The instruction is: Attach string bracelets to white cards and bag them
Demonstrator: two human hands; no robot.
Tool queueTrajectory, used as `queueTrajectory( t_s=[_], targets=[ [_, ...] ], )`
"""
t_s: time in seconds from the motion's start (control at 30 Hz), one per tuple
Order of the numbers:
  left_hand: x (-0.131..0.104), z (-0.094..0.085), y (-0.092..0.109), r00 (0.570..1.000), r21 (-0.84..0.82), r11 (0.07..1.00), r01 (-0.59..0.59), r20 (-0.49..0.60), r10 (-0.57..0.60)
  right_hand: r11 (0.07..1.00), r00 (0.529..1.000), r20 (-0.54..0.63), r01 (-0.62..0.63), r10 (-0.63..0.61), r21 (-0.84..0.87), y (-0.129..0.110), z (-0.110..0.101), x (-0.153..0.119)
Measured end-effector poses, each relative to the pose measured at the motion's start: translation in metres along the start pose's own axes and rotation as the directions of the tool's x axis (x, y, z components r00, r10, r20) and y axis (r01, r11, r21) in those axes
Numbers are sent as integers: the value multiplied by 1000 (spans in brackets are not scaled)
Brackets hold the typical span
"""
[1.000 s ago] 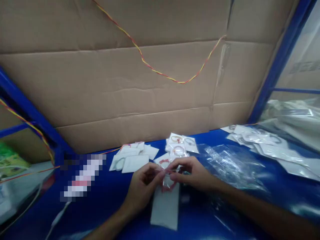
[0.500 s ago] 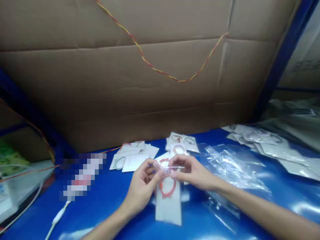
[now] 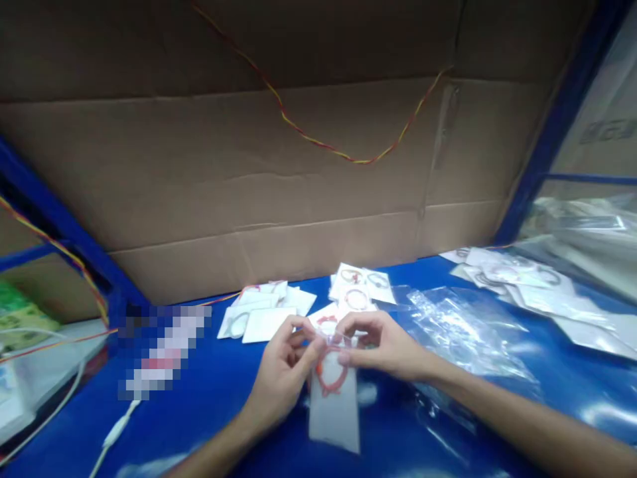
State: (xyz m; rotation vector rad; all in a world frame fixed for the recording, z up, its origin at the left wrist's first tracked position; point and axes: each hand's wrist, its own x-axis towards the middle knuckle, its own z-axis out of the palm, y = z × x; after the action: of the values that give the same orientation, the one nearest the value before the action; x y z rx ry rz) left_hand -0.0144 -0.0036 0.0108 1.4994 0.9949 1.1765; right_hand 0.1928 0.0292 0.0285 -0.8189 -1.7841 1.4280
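My left hand (image 3: 288, 362) and my right hand (image 3: 381, 345) face each other over the middle of the table. Both pinch the upper end of a clear plastic bag (image 3: 334, 418), thumbs against curled fingers. Inside that bag lies a long white card, and on it a red-orange bracelet (image 3: 332, 382) forms a ring just below my fingertips. Whether the bag's top edge is folded or flat I cannot make out. Just beyond my hands lie white cards with bracelets (image 3: 354, 299), one of them partly hidden by my fingers.
Left of them is a pile of white packets (image 3: 269, 322). Loose clear bags (image 3: 462, 332) lie right of my hands, with more packed bracelets (image 3: 537, 279) behind. A blurred-out white object with a cable (image 3: 117, 430) is at left. Cardboard (image 3: 318, 199) walls the back.
My right thumb and fingers have shifted slightly at the bag's top edge. The left hand keeps its pinch, and the packet stays in nearly the same place.
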Motion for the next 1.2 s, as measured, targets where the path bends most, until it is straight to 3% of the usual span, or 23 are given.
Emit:
queueTrajectory(
  t_s=[0.2, 0.5, 0.67, 0.8, 0.9, 1.2],
  targets=[
    [0, 1, 2, 1000, -13, 1000, 0, 2, 0, 997, 999, 44, -9, 12, -77, -3, 1, -4],
    [-1, 3, 2, 1000, -7, 1000, 21, -2, -21, 971, 991, 123, 82, -55, -224, -6, 0, -7],
    [-3, 5, 2, 998, -11, 999, 31, 47, -31, 977, 984, 174, 77, -42, -201, -8, -2, -6],
    [-3, 4, 0, 999, 9, 1000, 18, 39, -18, 993, 975, 220, -15, 41, -120, -11, -2, -5],
    [0, 1, -1, 1000, 32, 999, 5, -2, -5, 998, 985, 166, -47, 54, -42, -11, -1, -4],
    [2, 1, -1, 998, -4, 998, 62, -23, -62, 996, 998, -55, 13, -8, 90, 2, -2, 0]
  ],
)
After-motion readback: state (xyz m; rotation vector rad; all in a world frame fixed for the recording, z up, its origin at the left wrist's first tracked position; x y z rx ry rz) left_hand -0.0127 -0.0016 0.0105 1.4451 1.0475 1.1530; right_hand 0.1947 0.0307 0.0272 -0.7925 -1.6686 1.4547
